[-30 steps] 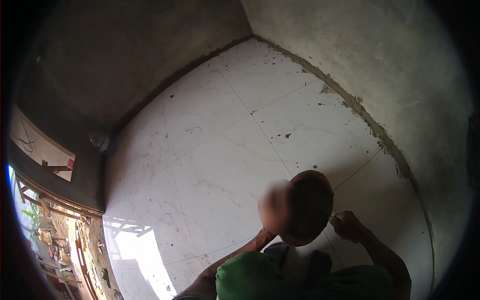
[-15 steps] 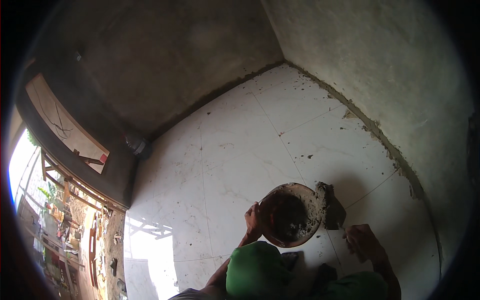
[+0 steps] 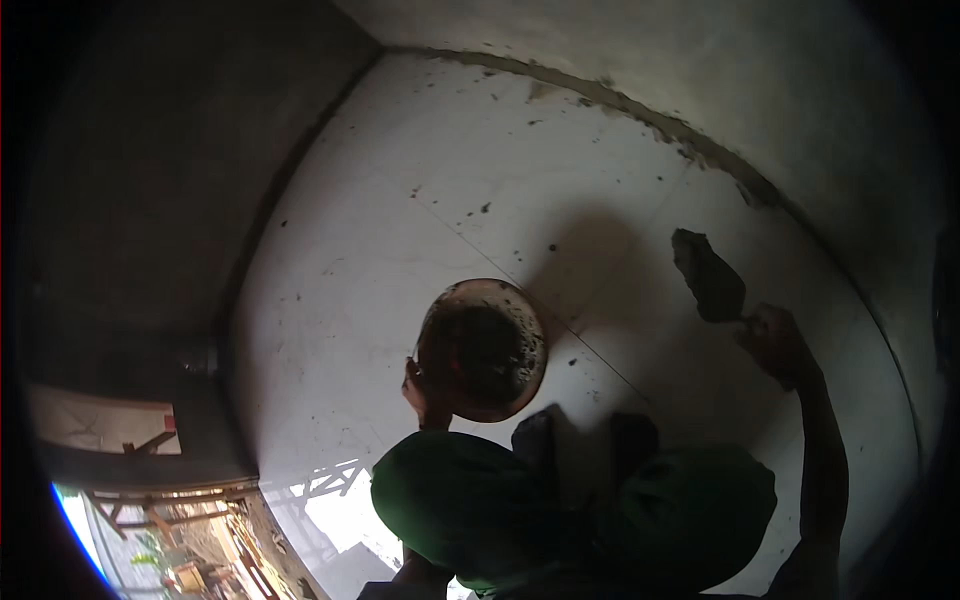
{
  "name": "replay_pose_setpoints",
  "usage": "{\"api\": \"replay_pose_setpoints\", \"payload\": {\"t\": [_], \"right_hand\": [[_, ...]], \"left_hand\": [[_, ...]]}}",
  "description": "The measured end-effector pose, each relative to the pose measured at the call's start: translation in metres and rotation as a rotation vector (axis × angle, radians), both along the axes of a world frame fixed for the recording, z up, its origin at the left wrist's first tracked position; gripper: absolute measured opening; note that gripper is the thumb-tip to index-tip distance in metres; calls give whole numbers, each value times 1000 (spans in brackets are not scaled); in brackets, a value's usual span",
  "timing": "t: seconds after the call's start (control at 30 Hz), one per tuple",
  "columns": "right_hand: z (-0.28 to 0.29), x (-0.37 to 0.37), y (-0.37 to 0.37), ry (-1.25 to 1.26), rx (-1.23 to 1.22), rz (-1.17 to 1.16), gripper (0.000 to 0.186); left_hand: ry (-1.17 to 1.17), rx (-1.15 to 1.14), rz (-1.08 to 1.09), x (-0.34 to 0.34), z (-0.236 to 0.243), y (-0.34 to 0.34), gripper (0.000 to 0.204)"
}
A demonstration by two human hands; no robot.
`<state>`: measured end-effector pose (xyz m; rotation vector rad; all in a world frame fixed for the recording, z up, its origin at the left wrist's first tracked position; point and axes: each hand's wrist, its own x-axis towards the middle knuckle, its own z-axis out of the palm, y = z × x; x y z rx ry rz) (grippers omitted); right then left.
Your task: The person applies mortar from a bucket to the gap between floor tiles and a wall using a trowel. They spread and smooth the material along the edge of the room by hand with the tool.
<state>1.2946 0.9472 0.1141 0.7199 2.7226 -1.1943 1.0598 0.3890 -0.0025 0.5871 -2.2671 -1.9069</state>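
My left hand grips the near left side of a round, brownish bowl. Dark, wet-looking mortar lies in the bowl and sticks to its inner wall. Over to the right, my right hand is closed round the handle of a trowel. The trowel's dark blade is held apart from the bowl and points toward the far wall. Grey mortar shows at the blade's far end; how much it carries is hard to tell in the dim light.
Pale floor tiles carry scattered mortar crumbs. A rough mortar strip runs along the foot of the right-hand grey wall. My green-clad knees and dark-shod feet are close behind the bowl. An opening with planks lies at lower left.
My right hand has lifted the trowel away from the bowl's rim, out to the right. The view has turned toward the right wall. My left hand stays on the bowl.
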Motion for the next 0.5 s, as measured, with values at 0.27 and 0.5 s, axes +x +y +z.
{"api": "replay_pose_setpoints", "payload": {"t": [0.27, 0.5], "right_hand": [[9, 10, 41, -498, -353, 61, 30], [-72, 17, 194, -306, -500, -409, 33]], "left_hand": [[-196, 237, -83, 33, -9, -39, 57], [-211, 388, -71, 31, -19, -25, 61]]}}
